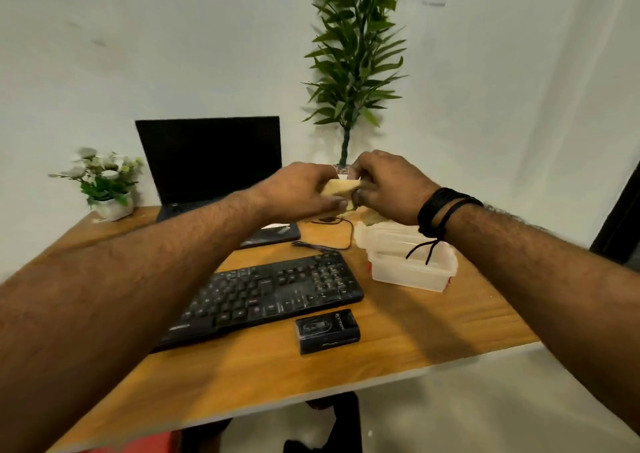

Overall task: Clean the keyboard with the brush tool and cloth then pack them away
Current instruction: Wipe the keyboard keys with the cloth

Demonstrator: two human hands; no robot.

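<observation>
Presently both hands hold a pale yellow cloth (341,187) raised above the bench (415,331): left hand (301,189) and right hand (388,185) each pinch it with curled fingers. Translucent lidded container (412,262) sits right of the black keyboard (270,293); contents not discernible. Small black box (327,330) lies just in front of the keyboard; its print is unreadable.

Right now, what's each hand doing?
Left hand: gripping one end of the yellow cloth.
Right hand: pinching the cloth's other end.
</observation>
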